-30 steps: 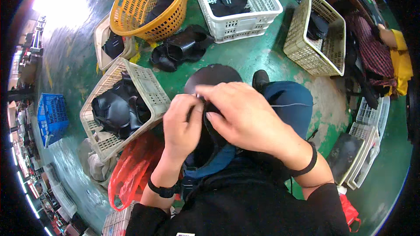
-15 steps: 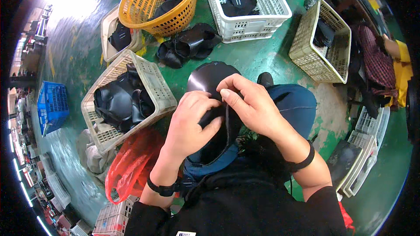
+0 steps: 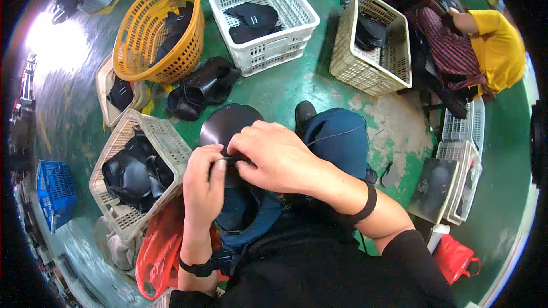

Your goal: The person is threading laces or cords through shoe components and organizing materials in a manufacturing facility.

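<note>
Person, own body: black long-sleeved top (image 3: 342, 268), sleeves pushed up the forearms; dark blue trousers (image 3: 337, 137); black shoe (image 3: 303, 114) at 12 o'clock of the knee; black wristband (image 3: 365, 205) on right wrist; black strap watch (image 3: 197, 267) on left wrist.

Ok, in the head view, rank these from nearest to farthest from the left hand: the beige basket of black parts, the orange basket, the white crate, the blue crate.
From the left hand:
1. Beige basket of black parts, just to its left.
2. Orange basket, up and left, and the blue crate, far left: too close to call.
4. White crate, top centre.
</note>
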A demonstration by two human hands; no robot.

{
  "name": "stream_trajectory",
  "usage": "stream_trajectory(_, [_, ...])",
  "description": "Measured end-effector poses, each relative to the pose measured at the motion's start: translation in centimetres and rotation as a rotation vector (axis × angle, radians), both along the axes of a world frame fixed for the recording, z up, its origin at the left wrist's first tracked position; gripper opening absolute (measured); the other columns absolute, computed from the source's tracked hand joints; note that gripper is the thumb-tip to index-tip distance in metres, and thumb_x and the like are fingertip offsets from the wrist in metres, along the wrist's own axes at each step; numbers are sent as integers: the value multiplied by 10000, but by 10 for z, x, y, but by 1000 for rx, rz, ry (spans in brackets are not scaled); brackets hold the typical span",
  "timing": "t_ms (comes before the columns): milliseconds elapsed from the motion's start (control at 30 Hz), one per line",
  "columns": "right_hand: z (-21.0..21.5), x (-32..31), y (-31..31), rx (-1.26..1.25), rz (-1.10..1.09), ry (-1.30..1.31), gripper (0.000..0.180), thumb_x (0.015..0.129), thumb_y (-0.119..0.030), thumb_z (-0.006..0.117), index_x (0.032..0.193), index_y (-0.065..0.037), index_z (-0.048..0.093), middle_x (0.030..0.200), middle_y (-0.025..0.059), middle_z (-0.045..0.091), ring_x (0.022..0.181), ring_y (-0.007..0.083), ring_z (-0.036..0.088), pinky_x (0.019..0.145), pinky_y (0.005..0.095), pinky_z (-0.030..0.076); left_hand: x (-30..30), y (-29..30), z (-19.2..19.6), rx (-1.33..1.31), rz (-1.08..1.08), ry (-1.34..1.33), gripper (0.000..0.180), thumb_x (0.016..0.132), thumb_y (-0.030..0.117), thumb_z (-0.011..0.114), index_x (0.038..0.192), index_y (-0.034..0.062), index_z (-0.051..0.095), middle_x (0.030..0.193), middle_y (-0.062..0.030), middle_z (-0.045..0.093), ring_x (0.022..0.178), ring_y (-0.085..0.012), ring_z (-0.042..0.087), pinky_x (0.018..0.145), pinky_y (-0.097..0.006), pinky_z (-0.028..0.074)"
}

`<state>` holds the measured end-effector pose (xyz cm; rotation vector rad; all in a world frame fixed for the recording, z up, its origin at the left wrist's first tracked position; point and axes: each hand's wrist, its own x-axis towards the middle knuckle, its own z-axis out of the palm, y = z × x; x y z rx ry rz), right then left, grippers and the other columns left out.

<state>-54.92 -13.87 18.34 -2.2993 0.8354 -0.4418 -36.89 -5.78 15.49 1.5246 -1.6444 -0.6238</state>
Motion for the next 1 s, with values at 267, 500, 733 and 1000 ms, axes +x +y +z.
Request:
stream_trajectory(267, [-13,7,2,-63,65,-187,113,863,-155,662,907,-54,633,812,111,602,833,331,580,750,443,471,-6,1,-9,-62,168,359,208,855,-16,622,1063,-3,611,1029,-111,621,1052,-235,594,916,-332,461])
stream_trajectory(500, [-18,24,7,-134,30,-55,140,907,-185,577,833,-68,599,810,121,606,829,323,600,747,454,453,13,25,-21,252,395,878,245,1025,154,478,1125,-24,614,1015,-1,619,921,-74,543,811,-233,439])
stream_trajectory(733, [-20,32,4,-145,72,-3,200,888,-238,580,776,-74,605,780,119,612,809,329,610,722,465,445,13,27,-17,249,387,970,303,1038,194,459,1109,-44,634,1031,-73,665,934,-118,608,862,-256,470])
stream_trajectory(1000, [-19,22,2,-51,98,-31,220,883,-254,587,769,-65,592,773,122,597,803,338,595,726,461,440,15,29,-19,274,384,1036,330,1024,216,461,1138,-47,624,1049,-113,678,941,-177,648,880,-311,505])
